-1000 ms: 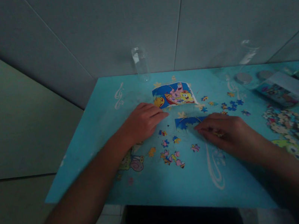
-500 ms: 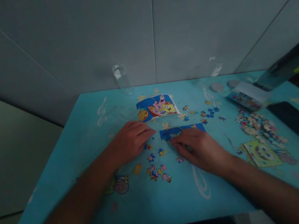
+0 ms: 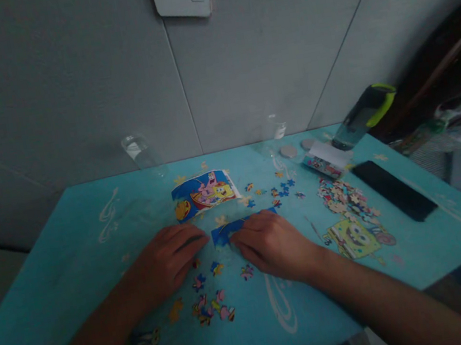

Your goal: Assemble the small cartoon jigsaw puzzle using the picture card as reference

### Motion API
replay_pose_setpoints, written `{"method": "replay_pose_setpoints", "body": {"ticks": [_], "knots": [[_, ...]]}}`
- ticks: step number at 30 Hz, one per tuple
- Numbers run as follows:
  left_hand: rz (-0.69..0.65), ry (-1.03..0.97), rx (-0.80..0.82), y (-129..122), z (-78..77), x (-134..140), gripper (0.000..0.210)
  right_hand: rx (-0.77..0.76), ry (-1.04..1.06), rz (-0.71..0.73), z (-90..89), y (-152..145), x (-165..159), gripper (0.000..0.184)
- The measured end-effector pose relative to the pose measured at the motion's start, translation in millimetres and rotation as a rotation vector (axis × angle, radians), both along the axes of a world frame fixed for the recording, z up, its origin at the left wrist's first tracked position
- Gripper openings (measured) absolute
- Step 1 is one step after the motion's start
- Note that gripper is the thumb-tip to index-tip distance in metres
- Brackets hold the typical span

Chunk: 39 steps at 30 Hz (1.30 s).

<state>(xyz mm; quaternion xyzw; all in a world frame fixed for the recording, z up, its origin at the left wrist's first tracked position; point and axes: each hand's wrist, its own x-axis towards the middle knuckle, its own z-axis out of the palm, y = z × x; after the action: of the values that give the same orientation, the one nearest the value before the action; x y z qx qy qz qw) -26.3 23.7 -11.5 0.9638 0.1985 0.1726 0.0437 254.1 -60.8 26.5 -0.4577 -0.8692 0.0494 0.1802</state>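
Observation:
My right hand lies over a partly assembled blue jigsaw puzzle, its bent fingers pressed to the puzzle's lower edge and hiding much of it. To the left, my left hand has thumb and fingers closed together beside the puzzle's left end; whatever is between them is hidden. Loose puzzle pieces in pink, yellow and blue lie below, between the hands. One more loose piece sits just under my right hand. Behind the hands is a picture sheet with cartoon characters on blue.
Right of the picture are scattered blue pieces and a larger heap of pieces. A black phone-like slab, a small box, round lids, a dark bottle and a clear jar stand farther out.
The view has swung to the right, so the table appears farther left and a wall socket shows. Both hands keep nearly the same places around the puzzle.

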Motion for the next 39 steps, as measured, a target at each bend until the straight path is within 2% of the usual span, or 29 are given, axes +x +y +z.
{"method": "replay_pose_setpoints", "body": {"ticks": [15,19,22,26,29,35,39], "knots": [[-0.011,-0.034,0.023,-1.7,1.9,6.3,0.032,-0.036,0.049,0.078,-5.1,-3.2,-1.9,0.018],[-0.021,0.009,0.106,0.1,10.7,3.7,0.031,-0.074,0.078,0.064,-7.3,-3.2,-0.7,0.023],[0.084,0.025,0.214,11.0,26.3,-14.9,0.031,-0.092,0.096,0.073,-10.3,-2.5,2.5,0.023],[0.273,-0.080,0.316,27.2,42.4,-45.6,0.035,-0.100,0.100,0.097,-13.7,-1.2,6.0,0.022],[0.314,-0.065,0.332,33.9,41.5,-55.2,0.037,-0.108,0.092,0.111,-13.8,-1.7,6.0,0.021],[0.306,-0.007,0.294,36.3,35.2,-51.0,0.035,-0.116,0.099,0.118,-13.4,-0.8,6.4,0.020],[0.404,-0.046,0.328,38.4,35.6,-54.2,0.037,-0.123,0.117,0.100,-15.5,2.5,9.5,0.020]]}}
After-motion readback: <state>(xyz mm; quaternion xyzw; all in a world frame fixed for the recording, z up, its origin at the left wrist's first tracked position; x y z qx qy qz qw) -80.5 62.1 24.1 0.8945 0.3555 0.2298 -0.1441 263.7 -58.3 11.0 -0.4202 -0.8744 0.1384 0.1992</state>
